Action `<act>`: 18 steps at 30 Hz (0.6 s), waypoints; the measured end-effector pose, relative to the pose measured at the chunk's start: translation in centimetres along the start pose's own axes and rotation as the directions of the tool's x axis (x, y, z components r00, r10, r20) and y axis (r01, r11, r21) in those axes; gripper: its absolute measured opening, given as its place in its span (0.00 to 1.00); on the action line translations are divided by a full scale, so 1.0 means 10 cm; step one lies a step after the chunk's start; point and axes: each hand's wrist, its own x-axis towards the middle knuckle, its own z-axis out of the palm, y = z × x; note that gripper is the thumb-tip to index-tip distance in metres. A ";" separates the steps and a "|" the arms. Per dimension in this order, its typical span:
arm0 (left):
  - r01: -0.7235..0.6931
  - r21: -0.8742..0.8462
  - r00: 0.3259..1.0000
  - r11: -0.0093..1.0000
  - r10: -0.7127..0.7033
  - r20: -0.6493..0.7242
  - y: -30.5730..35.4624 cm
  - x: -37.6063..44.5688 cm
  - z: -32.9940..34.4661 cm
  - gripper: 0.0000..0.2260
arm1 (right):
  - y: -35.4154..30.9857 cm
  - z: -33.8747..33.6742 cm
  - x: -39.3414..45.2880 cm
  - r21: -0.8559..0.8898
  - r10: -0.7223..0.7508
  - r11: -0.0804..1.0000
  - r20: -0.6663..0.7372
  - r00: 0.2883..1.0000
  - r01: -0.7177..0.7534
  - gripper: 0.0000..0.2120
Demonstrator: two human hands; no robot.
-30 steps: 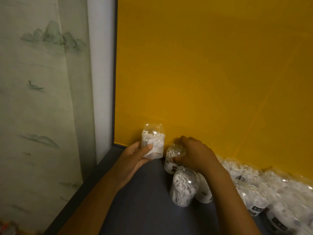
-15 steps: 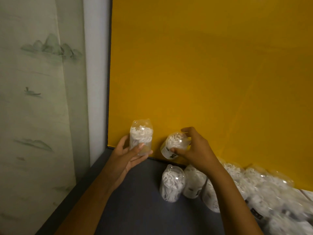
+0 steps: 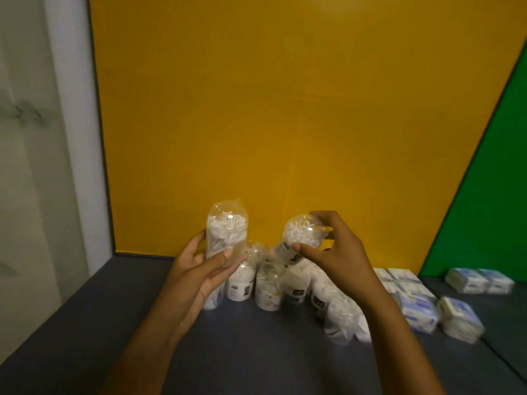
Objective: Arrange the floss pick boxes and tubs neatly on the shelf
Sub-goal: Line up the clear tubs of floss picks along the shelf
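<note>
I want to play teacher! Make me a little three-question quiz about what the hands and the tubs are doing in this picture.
1. True or false: the left hand holds a clear plastic tub of white floss picks upright.
2. How does the clear tub in the right hand sit? A) upright B) tilted C) upside down on the shelf
3. Fill in: the blue-and-white floss pick boxes lie on the dark grey shelf to the ____ of the standing tubs.

Key
1. True
2. B: the right-hand tub leans, its top toward the yellow back panel.
3. right
</note>
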 end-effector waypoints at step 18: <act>0.195 -0.167 0.969 0.966 -0.164 0.185 -1.11 -1.00 2.09 0.18 | 0.79 -2.40 -1.61 -0.138 0.124 0.981 -0.118 0.985 -0.140 0.26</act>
